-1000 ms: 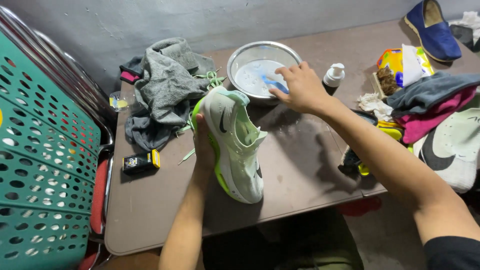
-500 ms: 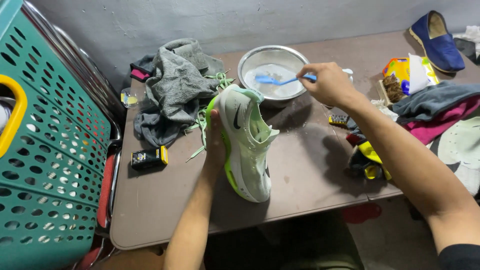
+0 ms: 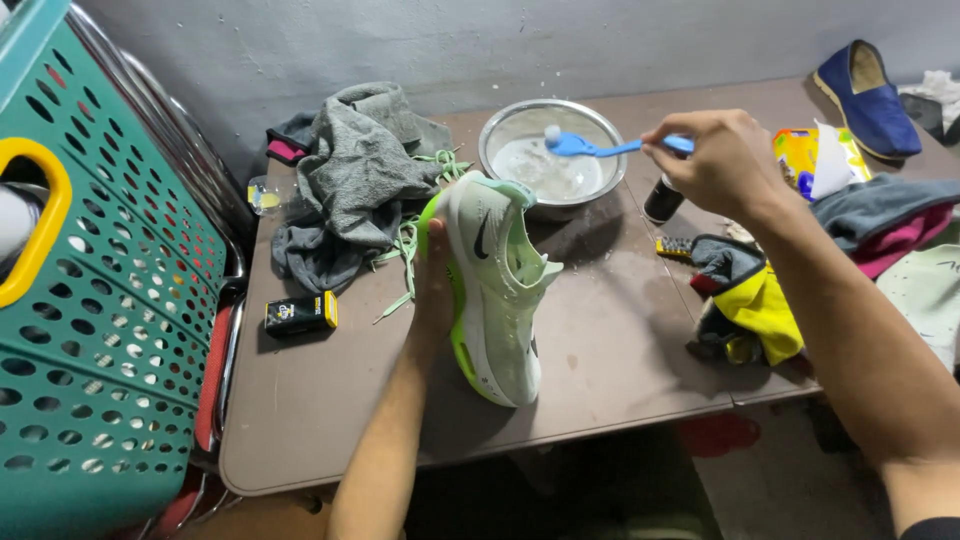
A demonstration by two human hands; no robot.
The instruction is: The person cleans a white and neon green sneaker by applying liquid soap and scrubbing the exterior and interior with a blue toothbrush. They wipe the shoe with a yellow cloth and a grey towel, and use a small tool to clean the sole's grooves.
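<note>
I have 1 view only, from the head camera, so no second view shares the scene. It looks steeply down and forward from close range across the brown table [image 3: 620,350] toward the grey wall [image 3: 500,40]. Both forearms enter from the bottom edge.

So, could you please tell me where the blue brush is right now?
In the head view, the blue brush is in the right hand, its head over the metal bowl at the back of the table, just beyond the pale green shoe.

shoe [image 3: 497,290] mid-table [image 3: 620,370] | bowl [image 3: 550,155] behind it | cloth heap [image 3: 355,185] left of bowl | basket [image 3: 90,300] far left
</note>
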